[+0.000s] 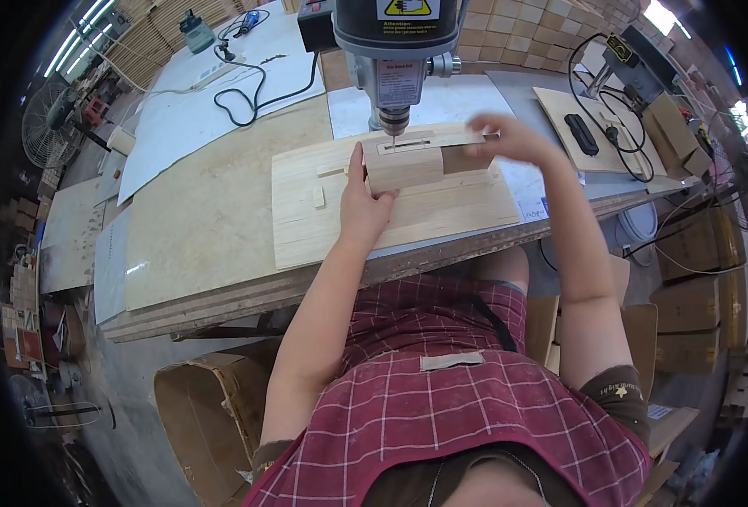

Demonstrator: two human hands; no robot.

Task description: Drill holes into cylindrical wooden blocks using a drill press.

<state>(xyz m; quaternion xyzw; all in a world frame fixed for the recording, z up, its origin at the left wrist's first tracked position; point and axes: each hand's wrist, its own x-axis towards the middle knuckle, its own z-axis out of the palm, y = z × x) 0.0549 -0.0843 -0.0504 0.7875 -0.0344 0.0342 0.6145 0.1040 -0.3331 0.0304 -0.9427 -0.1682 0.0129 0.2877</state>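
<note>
A pale wooden box-like workpiece (404,169) with a narrow slot in its top sits on a wooden board (306,228), directly below the bit of a grey drill press (395,84). My left hand (365,203) grips the workpiece's left end, forefinger along the side and thumb at the front. My right hand (509,144) is at its right end, fingers curled about the top piece, their exact contact partly hidden. Small wood offcuts (318,197) lie on the board to the left of my left hand.
A second machine (627,63), cables, a black oblong piece (580,133) and a cardboard box (674,127) are at back right. A white sheet with a cord (180,127) lies at back left. The bench edge (222,313) crosses before me; cardboard cartons (205,406) stand below.
</note>
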